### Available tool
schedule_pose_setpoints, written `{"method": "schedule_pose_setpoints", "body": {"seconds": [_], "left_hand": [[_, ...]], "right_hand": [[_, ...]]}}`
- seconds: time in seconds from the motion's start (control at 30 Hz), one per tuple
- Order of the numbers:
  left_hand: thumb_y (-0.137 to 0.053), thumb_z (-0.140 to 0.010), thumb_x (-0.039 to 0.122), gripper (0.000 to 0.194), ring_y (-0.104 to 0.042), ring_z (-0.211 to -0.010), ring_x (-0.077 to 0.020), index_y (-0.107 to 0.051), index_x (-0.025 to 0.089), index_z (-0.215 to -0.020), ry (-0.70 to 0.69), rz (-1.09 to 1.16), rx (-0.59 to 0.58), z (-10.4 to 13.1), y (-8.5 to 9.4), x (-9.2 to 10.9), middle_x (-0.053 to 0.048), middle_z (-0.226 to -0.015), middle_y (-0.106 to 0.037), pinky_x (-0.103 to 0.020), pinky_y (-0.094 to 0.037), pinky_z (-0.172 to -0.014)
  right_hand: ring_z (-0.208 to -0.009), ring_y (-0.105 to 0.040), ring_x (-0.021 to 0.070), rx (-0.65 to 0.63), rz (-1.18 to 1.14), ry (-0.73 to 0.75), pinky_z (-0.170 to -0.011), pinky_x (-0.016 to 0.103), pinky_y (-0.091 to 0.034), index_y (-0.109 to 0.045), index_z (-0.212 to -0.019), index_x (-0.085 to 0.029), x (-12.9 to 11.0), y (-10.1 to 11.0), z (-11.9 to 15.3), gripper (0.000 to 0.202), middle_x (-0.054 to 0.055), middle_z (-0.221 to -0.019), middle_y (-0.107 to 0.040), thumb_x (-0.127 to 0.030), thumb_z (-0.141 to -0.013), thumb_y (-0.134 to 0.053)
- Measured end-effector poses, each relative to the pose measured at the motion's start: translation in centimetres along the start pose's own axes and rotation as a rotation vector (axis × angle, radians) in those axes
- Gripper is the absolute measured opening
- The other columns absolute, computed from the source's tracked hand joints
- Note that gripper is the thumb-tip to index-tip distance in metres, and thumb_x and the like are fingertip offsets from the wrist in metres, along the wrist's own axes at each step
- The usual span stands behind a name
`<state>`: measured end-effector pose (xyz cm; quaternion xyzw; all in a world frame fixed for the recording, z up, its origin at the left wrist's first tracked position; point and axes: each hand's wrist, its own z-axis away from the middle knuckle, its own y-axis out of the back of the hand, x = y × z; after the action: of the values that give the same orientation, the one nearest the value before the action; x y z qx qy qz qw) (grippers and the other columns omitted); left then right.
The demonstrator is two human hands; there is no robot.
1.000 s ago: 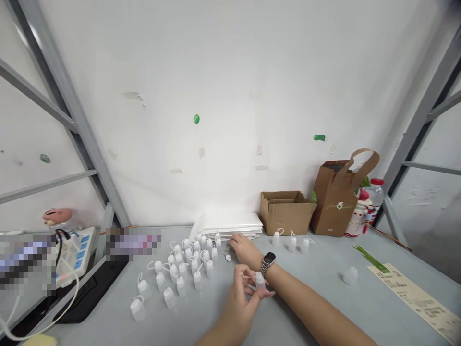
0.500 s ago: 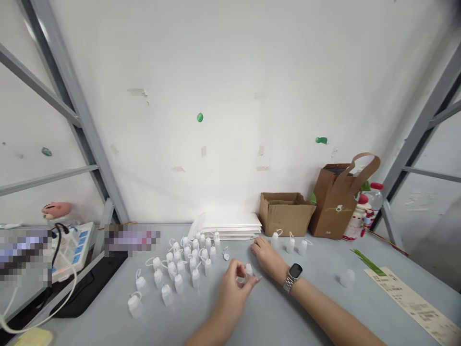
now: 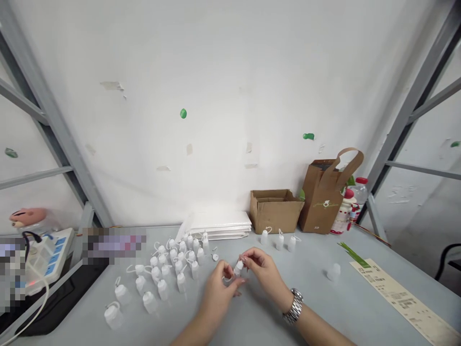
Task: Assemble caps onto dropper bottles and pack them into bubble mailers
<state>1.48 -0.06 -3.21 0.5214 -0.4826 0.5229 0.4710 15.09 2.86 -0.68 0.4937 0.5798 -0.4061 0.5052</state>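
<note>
Noting one small bottle (image 3: 238, 268) at lower centre of the frame, we see the left hand (image 3: 218, 286) clamped on it, the right hand (image 3: 265, 270) pinching its top. Similar bottles (image 3: 163, 291) stand lower left; a cardboard box (image 3: 276, 216), right of centre.

One head-worn camera is looking forward and down over the nearby gray surface (image 3: 259, 319), facing the white wall (image 3: 223, 105) behind it.

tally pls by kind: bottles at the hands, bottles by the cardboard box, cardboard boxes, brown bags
Held bottle, between left hand and right hand: 1
Standing bottles by the box: 3
Cardboard box: 1
Brown bag: 1
Total: 6
</note>
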Motion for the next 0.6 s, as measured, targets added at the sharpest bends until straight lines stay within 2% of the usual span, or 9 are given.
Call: {"method": "schedule_pose_setpoints", "body": {"seconds": [0.2, 0.37, 0.47, 0.6], "left_hand": [[-0.075, -0.054, 0.026, 0.033, -0.053, -0.063, -0.0148, -0.044, 0.020, -0.063, -0.004, -0.017, -0.029, 0.4, -0.1, 0.5, 0.004, -0.064, -0.049, -0.024, -0.049, -0.046], [-0.073, -0.057, 0.024, 0.044, -0.058, -0.067, -0.0171, -0.040, 0.023, -0.086, -0.006, -0.037, -0.033, 0.3, 0.0, 1.2, 0.003, -0.068, -0.058, -0.025, -0.050, -0.049], [-0.068, -0.061, 0.024, 0.055, -0.060, -0.067, -0.0175, -0.036, 0.022, -0.106, -0.011, -0.079, -0.050, 0.2, 0.2, 1.4, 0.003, -0.071, -0.061, -0.028, -0.050, -0.054], [-0.062, -0.067, 0.023, 0.065, -0.062, -0.070, -0.0183, -0.029, 0.020, -0.123, -0.045, -0.267, -0.058, 0.3, 0.5, 1.4, 0.001, -0.079, -0.064, -0.033, -0.049, -0.067]], "right_hand": [[-0.072, -0.055, 0.0169, -0.036, 0.123, 0.030, -0.070, 0.030, -0.042, -0.061, -0.071, -0.018, -0.6, 0.1, 0.6, 0.026, 0.003, -0.072, -0.062, -0.043, -0.074, -0.061], [-0.079, -0.055, 0.0166, -0.198, 0.120, 0.069, -0.075, 0.031, -0.044, -0.065, -0.091, -0.021, -1.2, 1.2, 0.3, 0.025, 0.003, -0.083, -0.061, -0.040, -0.075, -0.062], [-0.082, -0.055, 0.0171, -0.276, 0.209, 0.104, -0.075, 0.031, -0.044, -0.068, -0.088, -0.022, -1.5, 1.6, 0.0, 0.022, 0.004, -0.085, -0.059, -0.039, -0.075, -0.062], [-0.077, -0.054, 0.0159, -0.297, 0.309, 0.147, -0.073, 0.030, -0.045, -0.068, -0.085, -0.023, -1.8, 1.9, 0.0, 0.019, 0.003, -0.084, -0.056, -0.038, -0.075, -0.063]]}}
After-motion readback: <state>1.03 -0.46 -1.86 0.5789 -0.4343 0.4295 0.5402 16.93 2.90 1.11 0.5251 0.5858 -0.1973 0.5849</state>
